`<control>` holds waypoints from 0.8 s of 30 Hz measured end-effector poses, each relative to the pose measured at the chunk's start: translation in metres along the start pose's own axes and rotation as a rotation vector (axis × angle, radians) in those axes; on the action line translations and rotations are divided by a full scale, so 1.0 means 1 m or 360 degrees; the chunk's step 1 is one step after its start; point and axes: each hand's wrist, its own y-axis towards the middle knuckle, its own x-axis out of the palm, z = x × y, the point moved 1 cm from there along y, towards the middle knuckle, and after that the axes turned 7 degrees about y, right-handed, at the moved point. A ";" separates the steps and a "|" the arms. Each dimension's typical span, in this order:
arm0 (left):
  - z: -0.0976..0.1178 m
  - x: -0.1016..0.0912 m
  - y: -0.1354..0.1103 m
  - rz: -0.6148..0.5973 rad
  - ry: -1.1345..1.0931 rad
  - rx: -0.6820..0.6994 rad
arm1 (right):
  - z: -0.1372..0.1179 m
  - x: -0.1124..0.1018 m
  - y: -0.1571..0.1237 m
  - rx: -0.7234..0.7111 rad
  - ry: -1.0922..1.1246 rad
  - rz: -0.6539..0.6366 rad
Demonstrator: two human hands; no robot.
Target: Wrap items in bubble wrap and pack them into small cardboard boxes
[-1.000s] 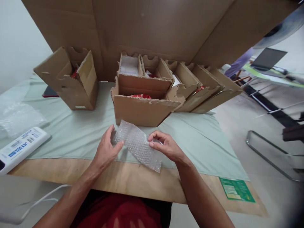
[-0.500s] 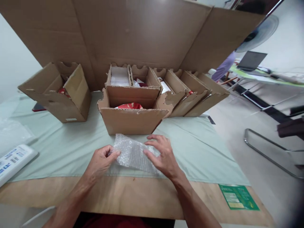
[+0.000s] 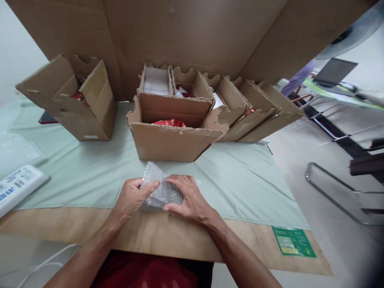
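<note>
While a tall cardboard panel (image 3: 192, 36) stands behind our table (image 3: 162, 236), an open cardboard box (image 3: 177, 144) sits on the pale green cloth (image 3: 249, 184). Just in front of it, our left hand (image 3: 131, 198) pinches one side of the bubble wrap (image 3: 165, 194), which we have between both hands; our right hand (image 3: 192, 200) curves around the other side, thumb and fingers spread.

1. Bubble wrap (image 3: 164, 193): clear, whitish, dotted all over with small bubbles.
2. Cloth (image 3: 246, 180): plain pale green.
3. Front box (image 3: 177, 143): plain brown.
4. Packet (image 3: 169, 122) inside it: red with pale markings.
5. Tabletop (image 3: 144, 232): light tan wood.
6. Card (image 3: 294, 242): green, with paler panels.
7. Device (image 3: 22, 187): white, printed in blue and black.
8. Shirt (image 3: 147, 272): dark red.
</note>
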 end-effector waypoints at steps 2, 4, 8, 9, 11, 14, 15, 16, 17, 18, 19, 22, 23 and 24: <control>0.002 0.002 -0.001 -0.0051 -0.0020 0.0010 | -0.002 0.006 0.001 -0.0010 -0.0056 -0.0027; 0.003 0.003 -0.002 -0.0094 -0.0029 0.0015 | -0.002 0.010 0.003 0.0023 -0.0032 -0.0025; -0.001 -0.006 -0.004 -0.0144 -0.0020 0.0024 | 0.001 -0.006 0.005 0.0257 0.0380 0.0126; -0.003 -0.011 -0.005 -0.0176 0.0002 0.0033 | 0.002 -0.015 0.004 0.0361 0.0522 0.0185; -0.006 -0.021 -0.008 -0.0289 0.0101 0.0036 | 0.003 -0.032 0.003 0.0563 0.0783 0.0340; -0.009 -0.035 -0.016 -0.0494 0.0391 -0.0023 | 0.005 -0.050 0.001 0.0691 0.0990 0.0583; -0.009 -0.038 -0.019 -0.0541 0.0506 -0.0040 | 0.006 -0.052 0.001 0.0684 0.0996 0.0637; -0.009 -0.042 -0.022 -0.0578 0.0612 -0.0048 | 0.006 -0.053 0.001 0.0669 0.0973 0.0677; -0.009 -0.044 -0.025 -0.0612 0.0706 -0.0047 | 0.006 -0.053 0.001 0.0645 0.0931 0.0708; -0.008 -0.046 -0.027 -0.0633 0.0790 -0.0034 | 0.006 -0.052 0.001 0.0613 0.0882 0.0732; -0.007 -0.048 -0.029 -0.0627 0.0871 -0.0004 | 0.004 -0.051 0.001 0.0578 0.0827 0.0743; -0.003 -0.048 -0.033 -0.0283 0.1068 0.0245 | -0.005 -0.049 0.000 0.0443 0.0621 0.0648; 0.000 -0.046 -0.033 -0.0102 0.1097 0.0366 | -0.010 -0.048 0.000 0.0388 0.0544 0.0572; 0.003 -0.043 -0.033 0.0056 0.1096 0.0488 | -0.014 -0.048 0.000 0.0326 0.0475 0.0480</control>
